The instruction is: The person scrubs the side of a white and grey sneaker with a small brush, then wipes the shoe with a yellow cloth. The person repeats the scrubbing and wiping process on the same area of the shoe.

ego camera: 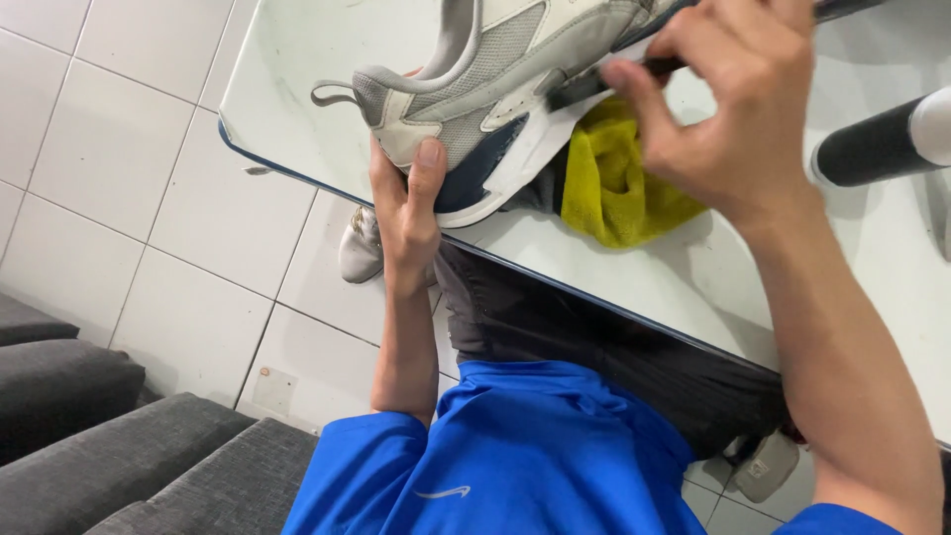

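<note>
shoe: a grey and white mesh sneaker with a dark blue sole patch lies on its side at the near edge of the glass table top.
left hand: the left hand is clamped on the heel of the shoe, thumb up along the sole.
right hand: the right hand is closed tight on a thin dark brush handle, and the brush tip touches the side of the shoe.
cloth: a crumpled yellow cloth lies just beside the shoe, under the right hand.
bottle: a black tube-shaped bottle with a white end lies farther from the shoe, past the cloth.
floor: white floor tiles show below the shoe's heel end, and a grey sofa sits well apart from the shoe.
</note>
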